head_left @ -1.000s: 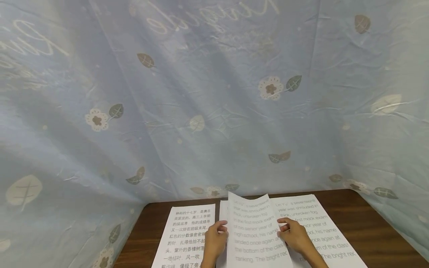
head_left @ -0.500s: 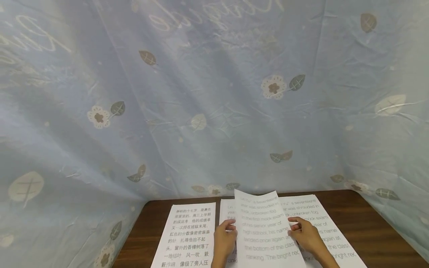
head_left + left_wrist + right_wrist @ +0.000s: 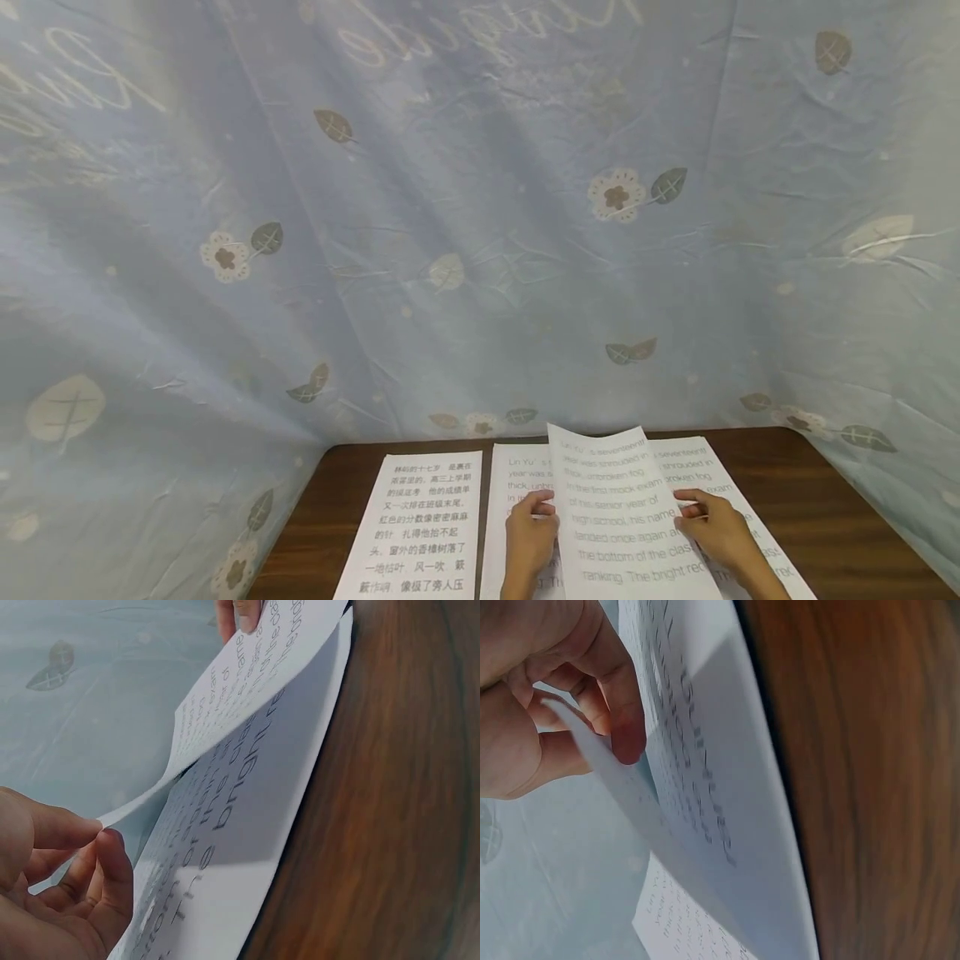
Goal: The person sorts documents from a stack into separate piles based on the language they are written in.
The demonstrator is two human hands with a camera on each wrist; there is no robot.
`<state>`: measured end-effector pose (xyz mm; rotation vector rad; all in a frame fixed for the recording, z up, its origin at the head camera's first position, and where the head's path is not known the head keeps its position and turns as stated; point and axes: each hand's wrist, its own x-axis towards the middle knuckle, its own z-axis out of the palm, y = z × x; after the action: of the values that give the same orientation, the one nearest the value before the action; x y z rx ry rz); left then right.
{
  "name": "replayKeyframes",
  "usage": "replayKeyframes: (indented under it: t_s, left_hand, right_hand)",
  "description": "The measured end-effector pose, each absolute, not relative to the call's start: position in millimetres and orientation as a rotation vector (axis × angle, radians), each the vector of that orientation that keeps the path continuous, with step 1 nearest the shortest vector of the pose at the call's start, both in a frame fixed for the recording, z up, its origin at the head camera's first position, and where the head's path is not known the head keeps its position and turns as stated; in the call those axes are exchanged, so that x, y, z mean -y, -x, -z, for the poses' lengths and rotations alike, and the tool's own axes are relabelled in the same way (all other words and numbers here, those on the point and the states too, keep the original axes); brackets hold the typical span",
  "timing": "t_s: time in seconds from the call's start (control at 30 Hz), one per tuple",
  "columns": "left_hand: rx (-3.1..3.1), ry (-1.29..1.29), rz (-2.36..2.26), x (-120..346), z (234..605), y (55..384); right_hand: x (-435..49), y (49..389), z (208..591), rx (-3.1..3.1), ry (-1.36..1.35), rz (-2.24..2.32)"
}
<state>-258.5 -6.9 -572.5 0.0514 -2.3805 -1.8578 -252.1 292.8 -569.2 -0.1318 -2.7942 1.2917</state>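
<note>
A sheet of printed paper with large English text is raised off the table, bowed between my two hands. My left hand pinches its left edge between thumb and finger, as the left wrist view shows with the paper edge at the fingertips. On the opposite edge my right hand grips the sheet; its thumb and fingers close over the paper in the right wrist view. Under and beside the raised sheet lie a middle pile of English pages and a right pile, both partly covered.
Left of the middle pile lies a page with Chinese text, separated by a narrow strip of wood. The dark wooden table ends at a pale blue curtain printed with leaves and flowers.
Both hands have carried the raised sheet to the right, from over the middle pile towards the right pile. More of the middle pile's text now shows. The grips look the same.
</note>
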Motion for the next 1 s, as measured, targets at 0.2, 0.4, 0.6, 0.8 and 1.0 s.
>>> replayKeyframes:
  t_s: [0.2, 0.4, 0.6, 0.8, 1.0]
  left_hand:
    - [2.391, -0.073, 1.908, -3, 575, 259]
    - [2.381, -0.064, 1.951, -15, 577, 259]
    - [2.364, -0.062, 2.008, -32, 576, 258]
    - [2.362, -0.077, 2.048, -46, 576, 256]
    - [2.361, -0.052, 2.052, -57, 577, 255]
  right_hand:
    - [-303, 249, 569, 2.805, 0.159, -1.255]
    - [-314, 246, 570, 2.814, 0.163, -1.259]
    - [-330, 244, 570, 2.804, 0.166, -1.268]
    - [-346, 242, 569, 2.809, 0.179, -1.248]
    - [-360, 240, 570, 2.837, 0.196, -1.205]
